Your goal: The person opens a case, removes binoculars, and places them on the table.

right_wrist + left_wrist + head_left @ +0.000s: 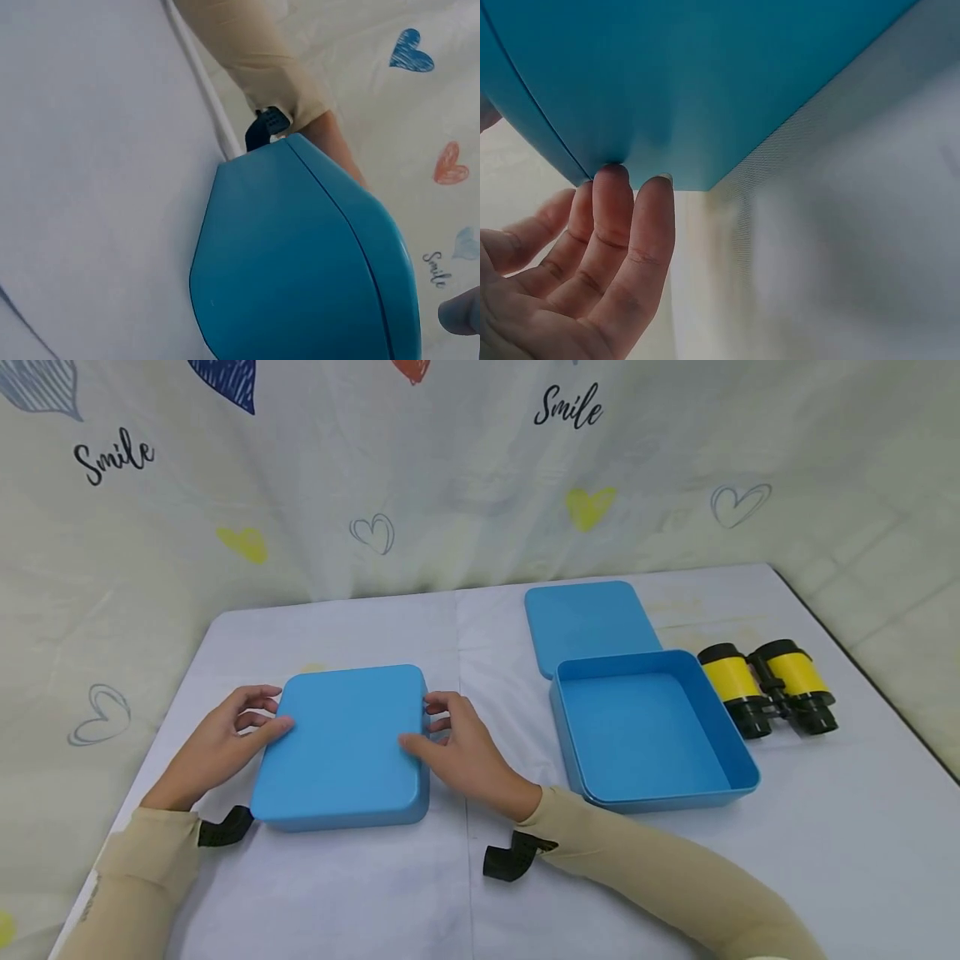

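A closed blue box lies flat on the white-covered table, its lid seam showing along the side in both wrist views. My left hand is at its left side, the thumb over the lid's edge. In the left wrist view, loosely bent fingertips reach the box's side wall. On the opposite side, my right hand has its fingers beside the wall and its thumb at the lid's right edge. The right wrist view shows that thumb apart from the lid; the other right fingers are out of that view.
An open blue box stands to the right with nothing inside. Its loose lid lies behind it. Yellow and black binoculars rest at the far right, close to the table's edge. A printed curtain hangs behind the table.
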A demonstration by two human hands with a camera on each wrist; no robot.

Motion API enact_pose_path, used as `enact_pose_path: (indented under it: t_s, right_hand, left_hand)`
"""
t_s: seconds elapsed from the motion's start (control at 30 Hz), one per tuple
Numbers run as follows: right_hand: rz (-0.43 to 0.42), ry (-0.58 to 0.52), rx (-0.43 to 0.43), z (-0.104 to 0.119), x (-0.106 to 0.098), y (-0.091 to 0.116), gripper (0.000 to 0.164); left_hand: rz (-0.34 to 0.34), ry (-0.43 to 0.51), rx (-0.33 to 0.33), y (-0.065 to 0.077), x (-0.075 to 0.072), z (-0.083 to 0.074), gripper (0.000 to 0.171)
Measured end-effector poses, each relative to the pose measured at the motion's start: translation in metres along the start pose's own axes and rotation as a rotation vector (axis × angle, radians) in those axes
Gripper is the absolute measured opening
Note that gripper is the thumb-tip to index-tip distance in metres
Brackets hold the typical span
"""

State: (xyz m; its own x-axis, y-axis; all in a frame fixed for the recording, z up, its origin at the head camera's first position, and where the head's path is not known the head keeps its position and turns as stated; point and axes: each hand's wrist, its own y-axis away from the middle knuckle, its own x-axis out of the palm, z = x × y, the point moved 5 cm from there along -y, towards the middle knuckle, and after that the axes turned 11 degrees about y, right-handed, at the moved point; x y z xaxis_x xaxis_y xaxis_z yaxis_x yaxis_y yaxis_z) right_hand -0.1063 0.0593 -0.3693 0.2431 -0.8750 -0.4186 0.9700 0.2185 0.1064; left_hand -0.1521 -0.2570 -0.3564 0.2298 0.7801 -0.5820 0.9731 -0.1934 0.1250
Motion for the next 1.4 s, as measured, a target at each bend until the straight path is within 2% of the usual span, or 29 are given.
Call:
enact_pose_path:
  t_s: [0.37, 0.53, 0.73, 0.97, 1.4]
  right_hand:
    - [-0.091, -0.018, 0.006, -0.002, 0.001, -0.014, 0.059]
    - [-0.095, -0.054, 0.030, 0.000, 0.003, -0.016, 0.060]
    - [-0.073, -0.142, 0.113, 0.001, 0.000, -0.017, 0.061]
    - [-0.057, -0.199, 0.176, 0.000, -0.003, -0.016, 0.064]
    - [-0.047, -0.237, 0.177, 0.001, 0.000, -0.016, 0.063]
  left_hand:
    - [0.026, 0.034, -0.016, -0.009, -0.005, 0.000, 0.069]
    - [0.040, 0.052, -0.094, -0.010, -0.007, 0.004, 0.074]
    - [0.086, 0.097, -0.186, -0.009, -0.007, 0.004, 0.083]
    - [0.113, 0.119, -0.196, -0.008, -0.009, 0.000, 0.083]
    - [0.132, 0.167, -0.199, -0.006, -0.010, -0.003, 0.078]
